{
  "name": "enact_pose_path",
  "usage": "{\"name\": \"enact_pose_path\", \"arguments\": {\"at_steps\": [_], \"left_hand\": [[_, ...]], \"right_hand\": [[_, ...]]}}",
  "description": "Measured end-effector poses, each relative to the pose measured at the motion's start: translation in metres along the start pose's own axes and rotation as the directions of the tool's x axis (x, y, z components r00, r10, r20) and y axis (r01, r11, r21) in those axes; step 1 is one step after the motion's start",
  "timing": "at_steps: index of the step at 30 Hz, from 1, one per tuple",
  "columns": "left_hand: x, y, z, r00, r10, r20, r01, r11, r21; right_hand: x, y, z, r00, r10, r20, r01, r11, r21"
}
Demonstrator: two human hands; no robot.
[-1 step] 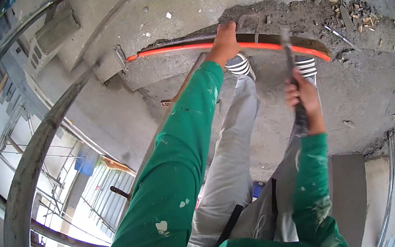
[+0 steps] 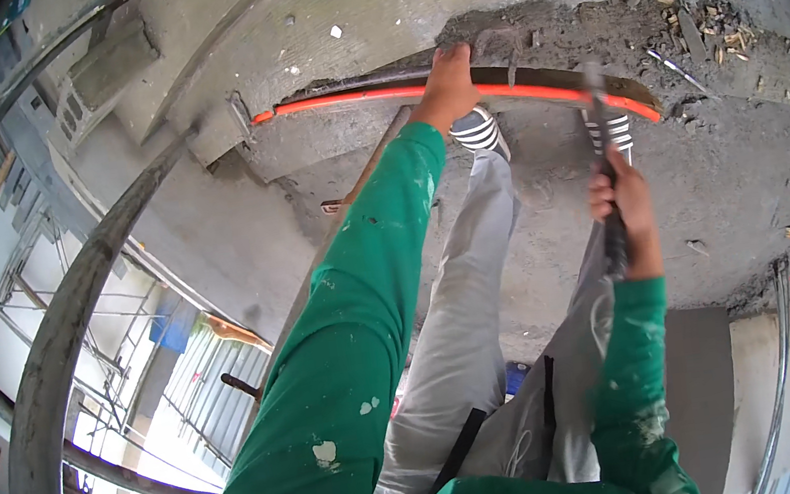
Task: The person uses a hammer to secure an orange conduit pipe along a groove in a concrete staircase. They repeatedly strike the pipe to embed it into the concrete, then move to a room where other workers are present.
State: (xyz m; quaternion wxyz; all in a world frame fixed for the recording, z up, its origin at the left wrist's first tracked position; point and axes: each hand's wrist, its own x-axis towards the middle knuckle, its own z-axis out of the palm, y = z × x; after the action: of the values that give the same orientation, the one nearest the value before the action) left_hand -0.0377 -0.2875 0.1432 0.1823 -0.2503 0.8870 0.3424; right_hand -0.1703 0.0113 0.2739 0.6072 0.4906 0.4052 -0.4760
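The head view shows us the right hand (image 2: 633,203) clenched around a hammer-like tool (image 2: 615,251), its upper end blurred. The left hand (image 2: 450,88) rests on an orange-edged strip (image 2: 364,97) lying along rough concrete; whether those fingers grip it, we cannot tell. We see striped shoes (image 2: 477,134) just beside the strip, and rubble (image 2: 724,34) farther right.

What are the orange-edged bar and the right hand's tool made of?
The orange-edged bar may be wood, from its brownish face, with a smooth orange side that looks painted or plastic. The tool has a dark, matte grip, perhaps rubber; its grey head, blurred, is probably metal.
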Motion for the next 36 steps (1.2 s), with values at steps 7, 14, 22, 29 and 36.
{"name": "enact_pose_path", "arguments": {"at_steps": [7, 14, 22, 29, 36], "left_hand": [[-0.002, 0.007, 0.001, 0.997, -0.074, 0.017, 0.074, 0.997, 0.031], [0.005, 0.003, 0.001, 1.0, -0.021, -0.019, 0.022, 0.996, 0.084], [0.008, -0.003, -0.01, 0.993, -0.076, 0.085, 0.076, 0.997, 0.009], [0.012, -0.011, -0.004, 0.987, -0.074, 0.141, 0.074, 0.997, 0.006], [0.011, -0.009, -0.007, 0.996, -0.017, 0.091, 0.019, 1.0, -0.015]], "right_hand": [[-0.105, -0.114, -0.089, 0.641, -0.673, -0.37, 0.765, 0.598, 0.237], [0.025, 0.037, 0.091, 0.958, -0.284, -0.029, 0.286, 0.954, 0.09], [-0.057, -0.062, -0.025, 0.956, -0.286, -0.061, 0.292, 0.923, 0.25], [-0.034, -0.068, 0.013, 0.373, -0.797, -0.476, 0.825, 0.519, -0.224], [-0.009, 0.015, 0.049, 0.997, 0.036, 0.064, -0.026, 0.99, -0.141]]}}
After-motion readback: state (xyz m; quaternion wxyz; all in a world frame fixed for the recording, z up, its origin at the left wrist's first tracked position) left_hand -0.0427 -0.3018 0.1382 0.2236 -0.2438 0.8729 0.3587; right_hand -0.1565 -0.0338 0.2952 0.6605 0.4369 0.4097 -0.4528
